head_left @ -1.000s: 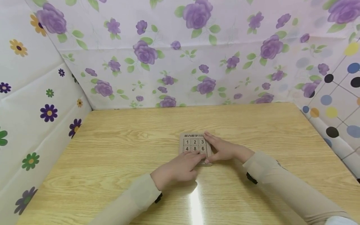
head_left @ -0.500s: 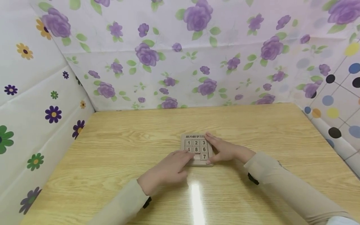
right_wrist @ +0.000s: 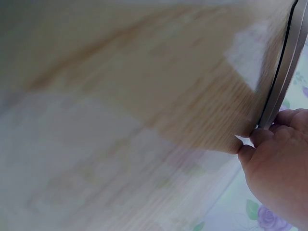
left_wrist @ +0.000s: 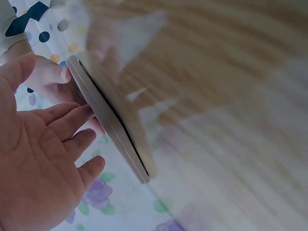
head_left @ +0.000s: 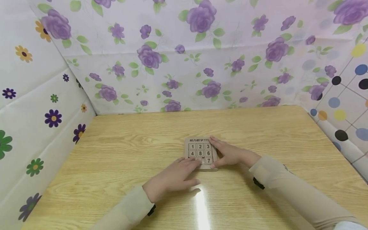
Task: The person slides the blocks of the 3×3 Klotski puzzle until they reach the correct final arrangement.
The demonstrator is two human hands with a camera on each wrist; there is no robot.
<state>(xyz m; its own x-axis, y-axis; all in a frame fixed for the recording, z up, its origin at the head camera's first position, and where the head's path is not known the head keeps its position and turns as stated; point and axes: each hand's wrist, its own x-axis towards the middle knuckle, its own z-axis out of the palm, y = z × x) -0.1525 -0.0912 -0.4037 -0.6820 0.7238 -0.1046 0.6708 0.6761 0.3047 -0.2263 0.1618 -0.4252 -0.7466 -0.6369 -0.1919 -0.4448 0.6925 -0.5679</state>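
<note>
A wooden sliding number puzzle (head_left: pixel 200 153) lies flat on the table, showing 1, 2, 3 on top, 4, 8, 6 below and a 7 (head_left: pixel 208 160) at bottom right. My left hand (head_left: pixel 178 175) reaches in from the front left, fingers extended, fingertips on the bottom row and hiding its left and middle part. In the left wrist view the left palm (left_wrist: pixel 43 163) shows with the thumb held apart. My right hand (head_left: pixel 230 154) holds the puzzle's right side, thumb at the lower right corner and fingers at the upper right. The puzzle's edge (right_wrist: pixel 281 67) shows beside those fingers in the right wrist view.
The wood-grain table (head_left: pixel 138 140) extends around the puzzle, with a bright reflection (head_left: pixel 202 207) near its front. A purple-flowered sheet (head_left: pixel 178 64) hangs along the back edge. Patterned sheets stand at the left (head_left: pixel 34 127) and right (head_left: pixel 350 105).
My left fingers slid left along the bottom row, uncovering the 7, then moved slightly right, over the middle of that row. The right hand stays at the puzzle's right side.
</note>
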